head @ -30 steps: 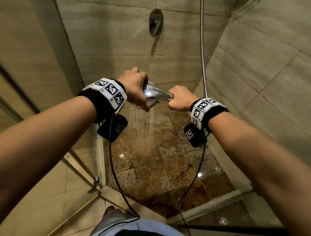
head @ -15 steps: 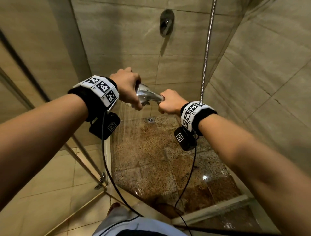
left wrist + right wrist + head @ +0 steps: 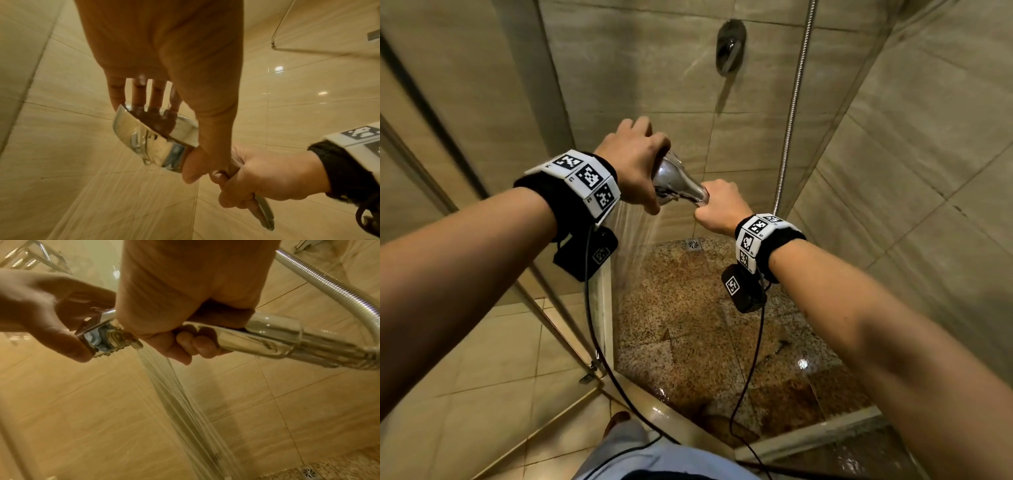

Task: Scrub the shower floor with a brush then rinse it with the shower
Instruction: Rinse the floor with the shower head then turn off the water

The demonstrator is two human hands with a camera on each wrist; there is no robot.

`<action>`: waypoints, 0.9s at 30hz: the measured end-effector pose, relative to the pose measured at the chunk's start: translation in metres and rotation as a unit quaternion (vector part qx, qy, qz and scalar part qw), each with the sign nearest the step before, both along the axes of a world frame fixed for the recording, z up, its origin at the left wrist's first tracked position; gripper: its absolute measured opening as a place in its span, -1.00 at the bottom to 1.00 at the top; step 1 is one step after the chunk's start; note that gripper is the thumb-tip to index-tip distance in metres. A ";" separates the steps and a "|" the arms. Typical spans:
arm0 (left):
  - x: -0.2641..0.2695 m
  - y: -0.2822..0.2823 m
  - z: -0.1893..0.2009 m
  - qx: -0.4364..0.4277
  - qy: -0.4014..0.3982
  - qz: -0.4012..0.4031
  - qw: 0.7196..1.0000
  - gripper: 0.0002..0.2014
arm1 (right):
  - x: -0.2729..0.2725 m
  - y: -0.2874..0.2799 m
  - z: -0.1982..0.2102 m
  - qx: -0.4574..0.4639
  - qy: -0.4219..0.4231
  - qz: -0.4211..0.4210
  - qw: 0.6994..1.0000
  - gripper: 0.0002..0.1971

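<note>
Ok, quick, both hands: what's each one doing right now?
Left hand: grips the shower head at its spraying end.
Right hand: grips the shower head's handle.

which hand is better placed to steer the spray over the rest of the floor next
Right, probably. The right hand is wrapped round the handle of the shower head, beside the hose, so it can aim alone. The left hand only cups the head's rim.

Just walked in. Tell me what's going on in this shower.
A person is rinsing the shower floor. The right hand grips the handle of the chrome shower head, and the left hand holds its head end from above. Water sprays down and left toward the floor's left edge by the glass. The speckled floor looks wet, with the drain at the back. No brush is in view.
</note>
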State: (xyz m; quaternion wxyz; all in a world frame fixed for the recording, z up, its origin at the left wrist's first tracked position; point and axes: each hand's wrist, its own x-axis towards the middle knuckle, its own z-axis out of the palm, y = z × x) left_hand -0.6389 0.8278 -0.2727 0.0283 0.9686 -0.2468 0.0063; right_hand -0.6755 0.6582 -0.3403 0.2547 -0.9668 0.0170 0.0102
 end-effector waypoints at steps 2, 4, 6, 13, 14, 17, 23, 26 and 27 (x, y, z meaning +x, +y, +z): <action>0.001 -0.002 -0.001 -0.004 -0.011 -0.009 1.000 -0.05 | 0.000 -0.003 -0.001 0.001 -0.008 -0.007 1.000 -0.78; 0.001 -0.006 -0.002 -0.007 -0.016 -0.015 1.000 -0.05 | -0.001 -0.007 -0.002 0.000 -0.011 -0.012 1.000 -0.79; 0.001 -0.010 -0.003 -0.011 -0.016 -0.021 1.000 -0.05 | -0.002 -0.011 -0.002 0.000 -0.009 -0.017 1.000 -0.80; 0.001 -0.028 -0.010 -0.038 -0.013 -0.039 0.998 -0.05 | -0.008 -0.031 -0.001 -0.062 -0.016 -0.044 0.997 -0.88; 0.000 -0.031 -0.012 -0.044 -0.013 -0.042 0.998 -0.05 | -0.009 -0.035 0.000 -0.070 -0.017 -0.047 0.996 -0.88; -0.002 -0.042 -0.014 -0.056 -0.016 -0.053 0.997 -0.03 | -0.012 -0.046 0.003 -0.094 -0.020 -0.054 0.994 -0.90; -0.006 -0.058 -0.012 -0.064 -0.022 -0.069 0.995 -0.04 | -0.021 -0.063 0.010 -0.100 -0.023 -0.067 0.992 -0.85; -0.006 -0.062 -0.006 -0.057 -0.014 -0.071 0.996 -0.06 | -0.023 -0.070 0.015 -0.082 -0.014 -0.061 0.995 -0.80; -0.006 -0.064 -0.003 -0.056 -0.004 -0.069 0.996 -0.08 | -0.024 -0.072 0.017 -0.075 -0.007 -0.056 0.996 -0.78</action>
